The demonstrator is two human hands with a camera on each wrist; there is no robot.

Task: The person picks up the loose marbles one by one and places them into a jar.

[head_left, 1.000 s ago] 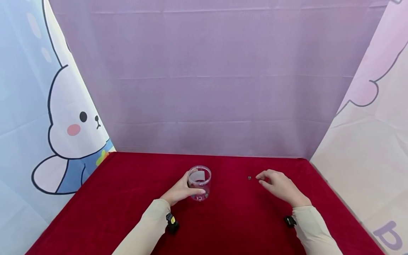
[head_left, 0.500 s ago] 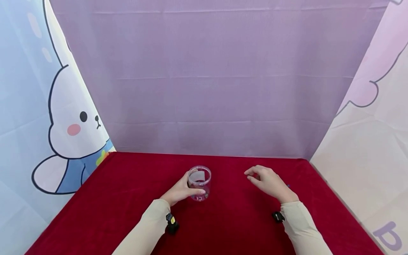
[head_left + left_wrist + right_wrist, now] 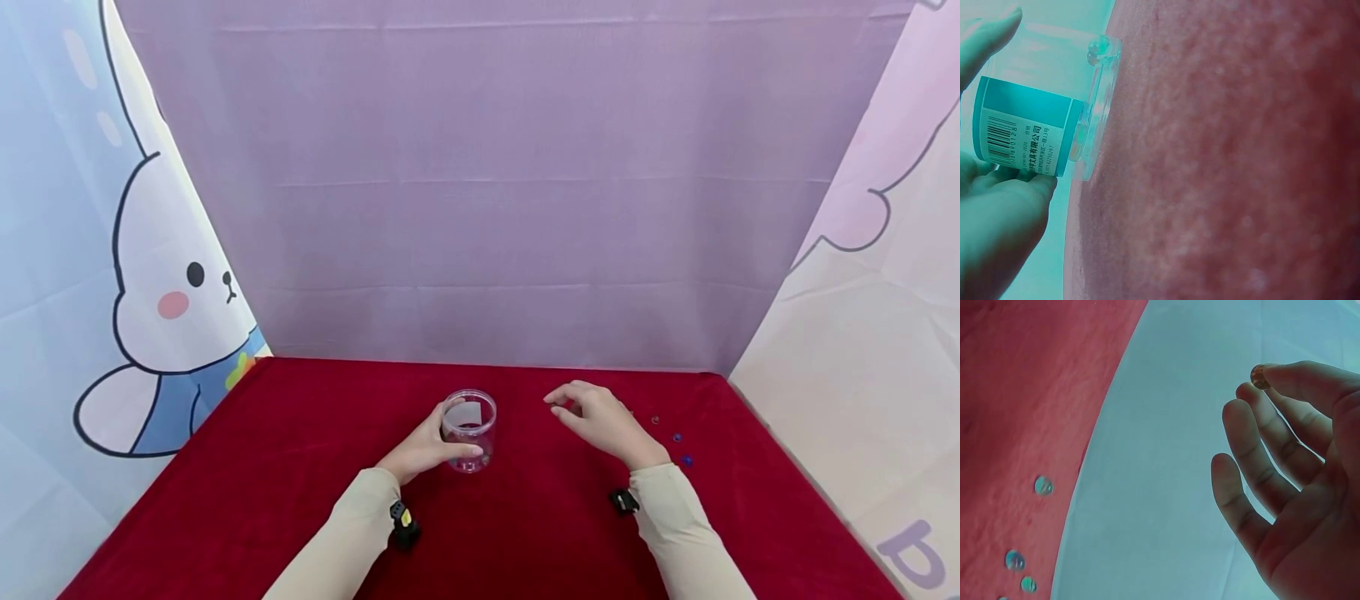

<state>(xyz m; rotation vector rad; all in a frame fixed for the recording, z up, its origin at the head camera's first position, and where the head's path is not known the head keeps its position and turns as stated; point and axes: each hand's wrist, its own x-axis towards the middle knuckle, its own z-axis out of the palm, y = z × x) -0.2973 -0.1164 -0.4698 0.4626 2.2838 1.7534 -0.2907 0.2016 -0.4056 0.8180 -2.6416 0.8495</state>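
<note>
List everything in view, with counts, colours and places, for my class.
Cloth: 1, red, foreground
Back drape: 1, purple, behind
Rabbit drape: 1, blue/white, left
Pink drape: 1, pink/cream, right
Jar: 1, clear, centre
Label: 1, partly teal, on jar
Jar marbles: count and colours unclear, inside jar
Loose marbles: at least 4, two blue, cloth's right
Held marble: 1, brownish, right hand
Cameras: 2, black, wrists
Sleeves: 2, cream, forearms
Left hand: 1, bare, gripping jar
Right hand: 1, bare, right of jar

Head view looks forward, down; closer wrist views seemingly share its red cloth point(image 3: 525, 525)
</note>
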